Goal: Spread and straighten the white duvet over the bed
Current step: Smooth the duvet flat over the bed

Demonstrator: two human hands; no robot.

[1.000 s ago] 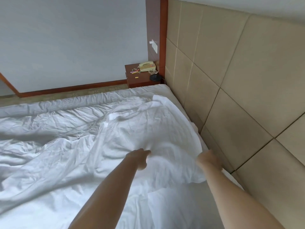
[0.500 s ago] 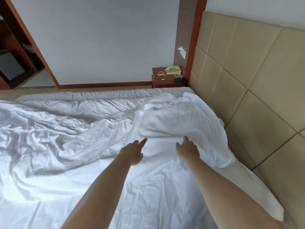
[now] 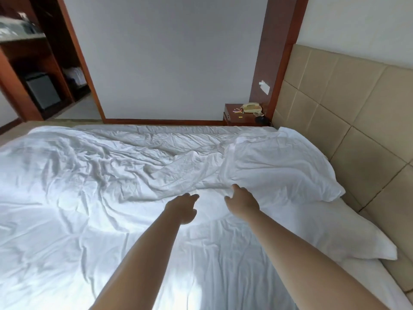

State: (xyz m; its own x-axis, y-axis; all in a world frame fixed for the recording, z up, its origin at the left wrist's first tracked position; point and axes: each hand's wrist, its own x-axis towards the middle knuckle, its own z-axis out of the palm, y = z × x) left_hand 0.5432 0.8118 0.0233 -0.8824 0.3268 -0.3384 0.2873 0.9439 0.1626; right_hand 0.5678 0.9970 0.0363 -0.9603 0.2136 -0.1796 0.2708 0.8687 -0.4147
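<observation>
White cotton covers nearly the whole bed [image 3: 366,268]: the white duvet [image 3: 89,198] reaches from the left edge across to the headboard [image 3: 348,121] on the right, but it is far from flat. On the left it lies in loose, shallow creases. Toward the middle a thick twisted ridge [image 3: 178,166] runs across to the far right corner, where a folded-over flap [image 3: 279,166] sits doubled on itself beside the headboard.

The left hand [image 3: 182,208] is stretched out low over the cloth just short of that ridge, its grip wide and holding nothing, fingers reaching forward. Just beside it, the right hand [image 3: 242,201] is spread at the near edge of the flap, fingers apart; whether they touch the fabric or sit a little above it I cannot tell, but nothing is pinched.

The 2 hands are close together, and that looks like the main risk. Grasping from such a narrow span would probably drag the fabric into a tighter rope instead of opening it. Pulling the flap toward the near edge could also bare the far right corner and shift the pillow [image 3: 348,240] lying along the headboard. A sharp tug might slide the left side off its edge, since nothing pins it there.
</observation>
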